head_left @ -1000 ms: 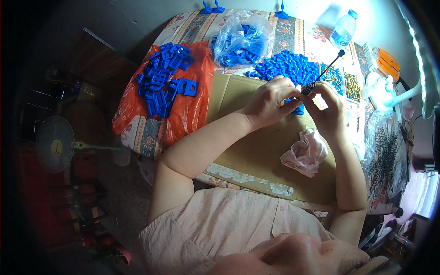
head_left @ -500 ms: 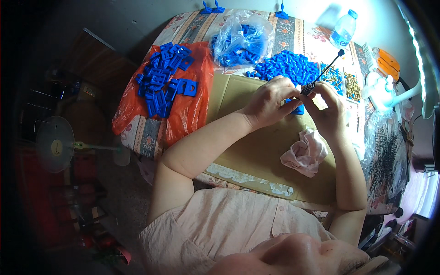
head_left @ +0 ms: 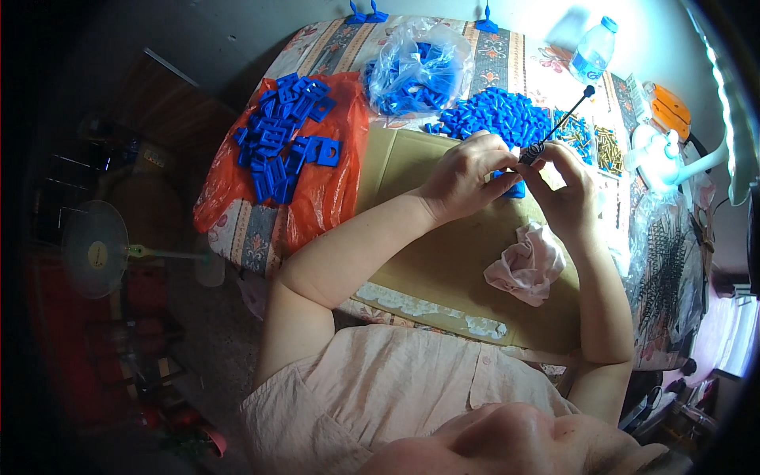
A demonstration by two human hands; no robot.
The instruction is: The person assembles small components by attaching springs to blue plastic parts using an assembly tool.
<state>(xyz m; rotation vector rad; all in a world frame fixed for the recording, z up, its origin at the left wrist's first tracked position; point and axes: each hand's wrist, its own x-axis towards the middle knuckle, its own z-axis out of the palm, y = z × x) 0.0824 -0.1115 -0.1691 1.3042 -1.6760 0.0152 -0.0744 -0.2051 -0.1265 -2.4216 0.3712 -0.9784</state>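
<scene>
Over the cardboard, both hands meet around a thin black rod (head_left: 568,120) with a small knob at its upper end and a black coil spring (head_left: 535,149) round its lower part. My left hand (head_left: 476,172) is closed, its fingertips pinching at the rod's lower end. My right hand (head_left: 571,190) pinches the coil part between thumb and fingers. What lies inside the fingertips is mostly hidden. Just under the hands, a blue plastic piece (head_left: 516,190) shows in part. A crumpled pink cloth (head_left: 526,264) lies near my right forearm.
Blue plates (head_left: 277,134) lie on a red plastic bag (head_left: 340,186) at left. Behind stand a clear bag of blue parts (head_left: 419,71), a heap of small blue cones (head_left: 499,115) and a water bottle (head_left: 594,49). Brass screws (head_left: 609,150) and a white lamp (head_left: 661,158) are at right.
</scene>
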